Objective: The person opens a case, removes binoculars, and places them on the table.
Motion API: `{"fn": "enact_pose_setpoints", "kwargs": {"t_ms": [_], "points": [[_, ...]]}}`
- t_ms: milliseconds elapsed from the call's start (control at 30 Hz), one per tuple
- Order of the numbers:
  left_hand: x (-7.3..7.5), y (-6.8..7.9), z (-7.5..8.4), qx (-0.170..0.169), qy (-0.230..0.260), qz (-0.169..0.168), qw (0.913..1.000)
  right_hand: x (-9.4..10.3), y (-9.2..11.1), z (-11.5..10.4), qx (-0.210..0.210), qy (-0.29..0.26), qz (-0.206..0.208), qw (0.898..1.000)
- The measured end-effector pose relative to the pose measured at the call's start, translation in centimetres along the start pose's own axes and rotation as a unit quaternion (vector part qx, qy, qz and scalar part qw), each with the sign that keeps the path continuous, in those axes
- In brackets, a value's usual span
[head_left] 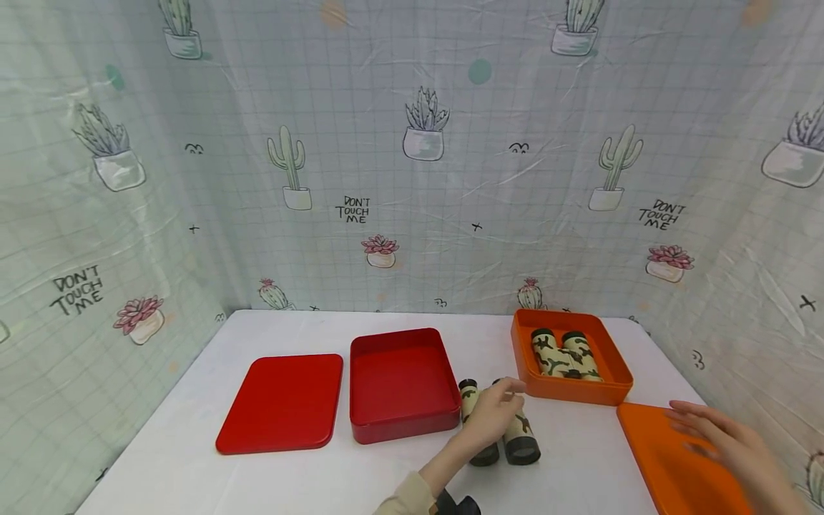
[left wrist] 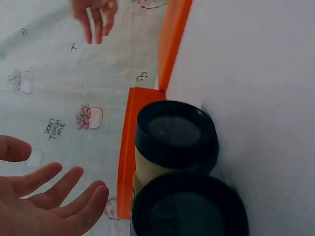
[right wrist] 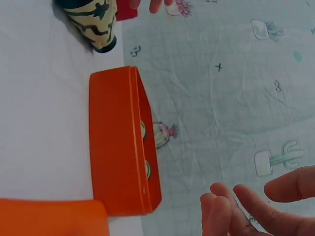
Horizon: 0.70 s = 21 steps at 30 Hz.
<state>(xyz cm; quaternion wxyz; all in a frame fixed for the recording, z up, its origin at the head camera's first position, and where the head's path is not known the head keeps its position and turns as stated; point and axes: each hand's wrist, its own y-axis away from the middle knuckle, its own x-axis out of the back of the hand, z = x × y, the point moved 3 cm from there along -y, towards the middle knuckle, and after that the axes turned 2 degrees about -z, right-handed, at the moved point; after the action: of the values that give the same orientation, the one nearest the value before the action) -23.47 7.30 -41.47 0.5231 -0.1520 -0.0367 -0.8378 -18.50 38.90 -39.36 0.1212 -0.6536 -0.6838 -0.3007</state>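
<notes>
My left hand (head_left: 492, 415) hovers over a pair of camouflage binoculars (head_left: 520, 429) lying on the white table, and partly hides them from above. In the left wrist view that hand's fingers (left wrist: 64, 196) are spread loosely and hold nothing, beside the binoculars' black-rimmed lenses (left wrist: 174, 130). At the right, my right hand (head_left: 721, 440) is held over the orange lid (head_left: 682, 465), its fingers extended with nothing in them. A second pair of camouflage binoculars (head_left: 555, 355) lies inside the orange box (head_left: 573, 390) at the back right.
A red box (head_left: 405, 429) with nothing in it stands left of the binoculars on the table. Farther left lies a flat red lid (head_left: 283, 404). Under my left sleeve, at the front edge, a black object (head_left: 465, 506) shows in part. Printed sheets (head_left: 450, 265) hang behind the table.
</notes>
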Motion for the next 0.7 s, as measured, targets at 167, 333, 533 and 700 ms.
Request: {"fn": "enact_pose_setpoints", "kwargs": {"t_ms": [167, 333, 533, 700], "points": [[0.0, -0.2, 0.3, -0.049, -0.182, -0.014, 0.9819, -0.2, -0.4, -1.9, 0.052, -0.001, 0.003, 0.999], [0.0, -0.5, 0.3, -0.118, -0.357, -0.023, 0.9263, -0.4, -1.3, -3.7, 0.088, 0.011, 0.001, 0.996], [-0.2, -1.5, -1.0, -0.131, -0.472, -0.043, 0.8707, -1.1, -2.6, -5.6, 0.105, 0.072, 0.026, 0.992], [-0.8, -2.1, -2.0, -0.144, -0.546, -0.055, 0.8233, -1.7, -3.5, -6.7, 0.158, 0.126, 0.055, 0.978]]}}
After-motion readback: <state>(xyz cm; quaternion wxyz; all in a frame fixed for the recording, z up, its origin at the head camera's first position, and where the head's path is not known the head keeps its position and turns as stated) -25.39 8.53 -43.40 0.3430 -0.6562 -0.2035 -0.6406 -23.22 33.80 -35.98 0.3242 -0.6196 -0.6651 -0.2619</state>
